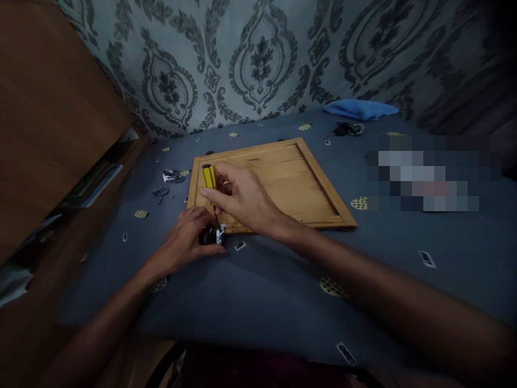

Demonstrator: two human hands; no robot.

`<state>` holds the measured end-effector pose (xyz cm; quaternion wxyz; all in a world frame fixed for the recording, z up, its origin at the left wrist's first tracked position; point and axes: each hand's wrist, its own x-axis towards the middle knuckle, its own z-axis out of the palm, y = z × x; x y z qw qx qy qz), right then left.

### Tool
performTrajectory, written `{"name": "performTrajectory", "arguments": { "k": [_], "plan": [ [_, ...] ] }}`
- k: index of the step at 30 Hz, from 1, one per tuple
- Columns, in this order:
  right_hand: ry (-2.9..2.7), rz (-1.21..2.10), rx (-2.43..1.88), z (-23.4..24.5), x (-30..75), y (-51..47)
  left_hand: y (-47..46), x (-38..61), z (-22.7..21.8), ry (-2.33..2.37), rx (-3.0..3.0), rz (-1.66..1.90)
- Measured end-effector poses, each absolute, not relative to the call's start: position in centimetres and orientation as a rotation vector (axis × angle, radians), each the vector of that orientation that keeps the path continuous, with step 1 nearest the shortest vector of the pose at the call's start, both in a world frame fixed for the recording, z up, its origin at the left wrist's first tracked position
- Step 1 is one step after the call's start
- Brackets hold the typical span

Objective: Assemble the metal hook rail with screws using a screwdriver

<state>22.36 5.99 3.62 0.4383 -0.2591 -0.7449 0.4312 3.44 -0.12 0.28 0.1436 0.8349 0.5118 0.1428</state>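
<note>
In the head view, my right hand (pixel 246 196) is closed around the handle of a yellow-and-black screwdriver (pixel 209 182). The tool stands nearly upright, its shaft pointing down at a small dark fitting with a shiny metal part (pixel 219 235). My left hand (pixel 189 237) curls round this fitting, thumb on the near side and fingers on the far side. The fitting sits at the near left corner of a framed wooden panel (pixel 278 180), which lies flat. My fingers hide part of the fitting, and I cannot tell whether the screwdriver tip touches a screw.
A patterned blue-grey cloth (pixel 258 302) covers the surface. To the left lie metal fittings (pixel 173 175) and a small dark metal piece (pixel 160 192). At the back are a blue cloth (pixel 361 109) and a dark object (pixel 347 129). A wooden cabinet (pixel 56 108) borders the left side.
</note>
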Motion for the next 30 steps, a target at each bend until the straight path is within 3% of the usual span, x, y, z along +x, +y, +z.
{"name": "performTrajectory", "arguments": {
  "k": [30],
  "plan": [
    [-2.004,0.911,-0.671,4.13,22.82,5.85,-0.14,3.43,0.54,1.452,2.387,0.383]
  ]
}}
